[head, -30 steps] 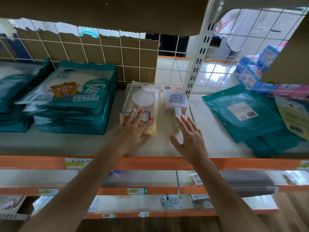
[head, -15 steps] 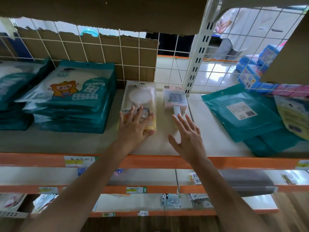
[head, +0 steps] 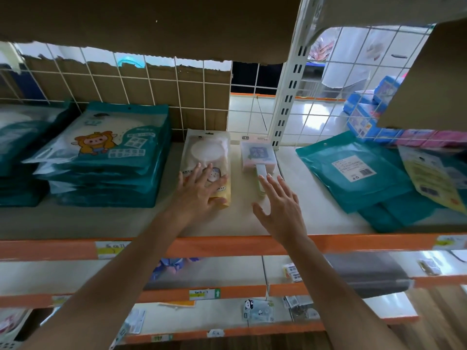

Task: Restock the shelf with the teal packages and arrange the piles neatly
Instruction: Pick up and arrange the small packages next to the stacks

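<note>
A pile of teal packages [head: 106, 157] with a cartoon figure on top lies on the shelf [head: 75, 221], left of centre. Another teal pile [head: 17, 157] sits at the far left. On the right, loose teal packages [head: 353, 170] lie skewed, label side up. My left hand [head: 199, 190] rests flat with spread fingers on a cream and yellow package [head: 209, 157] in the middle. My right hand [head: 280, 208] hovers open beside it, fingertips by the handle of a pink boxed item [head: 257, 155].
A white wire grid backed with torn cardboard [head: 126, 84] closes the shelf's rear. A white upright post [head: 290, 79] stands at centre right. Blue and pink packs [head: 374, 122] sit at the far right. Lower shelves [head: 202, 274] hold small items. A yellow package [head: 429, 178] overlaps the right teal ones.
Both hands have crept slightly forward, deeper into the shelf. The left hand stays flat on the cream package, and the right fingertips are closer to the pink item's handle.
</note>
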